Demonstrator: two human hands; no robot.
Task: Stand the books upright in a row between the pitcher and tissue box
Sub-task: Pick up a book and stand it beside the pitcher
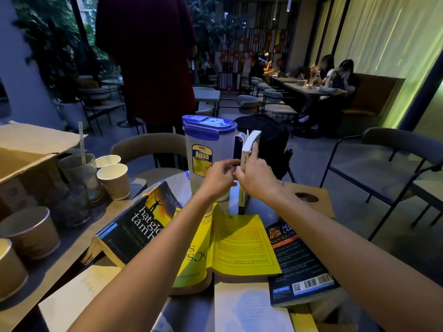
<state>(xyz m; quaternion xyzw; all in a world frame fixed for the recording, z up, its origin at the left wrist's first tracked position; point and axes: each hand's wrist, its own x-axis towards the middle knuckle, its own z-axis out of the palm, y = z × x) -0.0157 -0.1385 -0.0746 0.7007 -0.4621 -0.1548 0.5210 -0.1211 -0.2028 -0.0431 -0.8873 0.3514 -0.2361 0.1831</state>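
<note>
A clear pitcher (pixel 208 149) with a blue lid stands at the table's far side. Right beside its handle a white book (pixel 249 146) stands upright. My right hand (pixel 255 174) grips its spine edge and my left hand (pixel 219 178) pinches it from the pitcher side. The wooden tissue box (pixel 311 200) sits to the right of the book. Lying flat near me are a dark book with a sunset cover (pixel 136 224), two yellow books (pixel 242 245), and a dark Napoleon book (pixel 299 262).
Paper cups (pixel 115 180) and glasses (pixel 79 173) crowd the left side beside an open cardboard box (pixel 31 149). A person in dark red stands behind the table. Chairs (pixel 383 164) and a black backpack (pixel 271 140) lie beyond; seated people are further back.
</note>
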